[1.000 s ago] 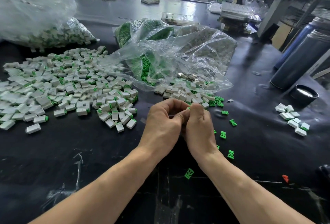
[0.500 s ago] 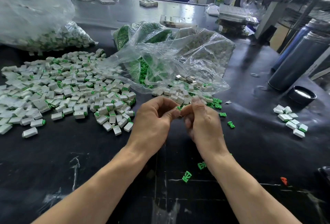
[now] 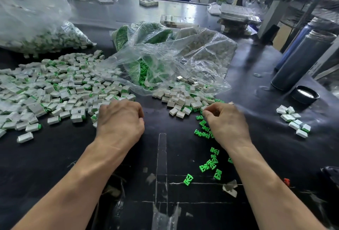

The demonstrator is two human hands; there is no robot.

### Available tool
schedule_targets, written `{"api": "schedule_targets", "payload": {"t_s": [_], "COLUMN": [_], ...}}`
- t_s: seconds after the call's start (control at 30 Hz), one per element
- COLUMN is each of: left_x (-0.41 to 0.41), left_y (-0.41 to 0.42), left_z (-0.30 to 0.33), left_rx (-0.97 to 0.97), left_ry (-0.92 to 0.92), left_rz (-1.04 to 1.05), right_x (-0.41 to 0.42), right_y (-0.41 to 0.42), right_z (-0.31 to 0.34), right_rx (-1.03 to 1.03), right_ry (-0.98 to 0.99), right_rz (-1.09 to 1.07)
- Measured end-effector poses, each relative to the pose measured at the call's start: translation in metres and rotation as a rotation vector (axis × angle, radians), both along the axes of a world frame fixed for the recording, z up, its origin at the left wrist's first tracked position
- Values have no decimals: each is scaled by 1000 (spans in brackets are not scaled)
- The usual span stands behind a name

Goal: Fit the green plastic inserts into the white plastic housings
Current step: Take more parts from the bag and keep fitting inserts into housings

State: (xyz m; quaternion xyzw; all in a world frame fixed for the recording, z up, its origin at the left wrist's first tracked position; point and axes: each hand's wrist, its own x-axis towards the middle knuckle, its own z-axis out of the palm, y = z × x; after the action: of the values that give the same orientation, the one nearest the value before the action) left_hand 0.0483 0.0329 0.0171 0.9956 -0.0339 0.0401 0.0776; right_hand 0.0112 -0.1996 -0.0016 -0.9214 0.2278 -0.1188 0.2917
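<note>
Apart Now: Hands Split Between the Two Piles

Previously the two hands had met in front of the person, fingertips together over a small part; half a second later they had separated. The left hand [image 3: 120, 119] had gone out to the near edge of the big heap of assembled housings [image 3: 60, 90], the right hand [image 3: 224, 121] to the loose parts opposite.

The left hand lay knuckles up, fingers curled under, its far side touching the heap's nearest white pieces. Whether those hidden fingers held a part could not be told.

The right hand's thumb and forefinger were drawn together in a pinch at its far left tip, right at the edge of the pile of empty white housings [image 3: 183, 101]. What lay between them was too small and blurred to name. Just beside and under that hand, on its inner side, lay scattered green inserts [image 3: 202, 133], with more trailing back along the wrist [image 3: 211, 163].

Beyond both hands sat a clear plastic bag [image 3: 176, 64], green inserts visible inside. Well off to the right hand's outer side lay a small cluster of white pieces [image 3: 293, 121] on the black table [image 3: 161, 156].
</note>
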Motion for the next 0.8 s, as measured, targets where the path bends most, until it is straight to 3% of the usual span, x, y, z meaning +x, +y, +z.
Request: {"api": "schedule_targets", "payload": {"t_s": [0.23,0.43,0.57,0.67,0.8], "left_x": [5,-4,-10,-12,-15], "left_y": [4,-12,-23,-25,-28], "left_z": [1,-11,-20,-23,-24], "left_rx": [83,-263,-300,-338,-381], "left_ry": [4,-147,-107,-118,-104], "left_rz": [48,-153,-255,-284,-321], "right_x": [4,9,7,5,4], "right_y": [16,19,8,8,12], "right_z": [-6,-4,4,6,6], "right_rx": [-65,-135,-184,-203,-208], "right_ry": [-67,-28,64,178,169], "right_rz": [163,209,68,63,69]}}
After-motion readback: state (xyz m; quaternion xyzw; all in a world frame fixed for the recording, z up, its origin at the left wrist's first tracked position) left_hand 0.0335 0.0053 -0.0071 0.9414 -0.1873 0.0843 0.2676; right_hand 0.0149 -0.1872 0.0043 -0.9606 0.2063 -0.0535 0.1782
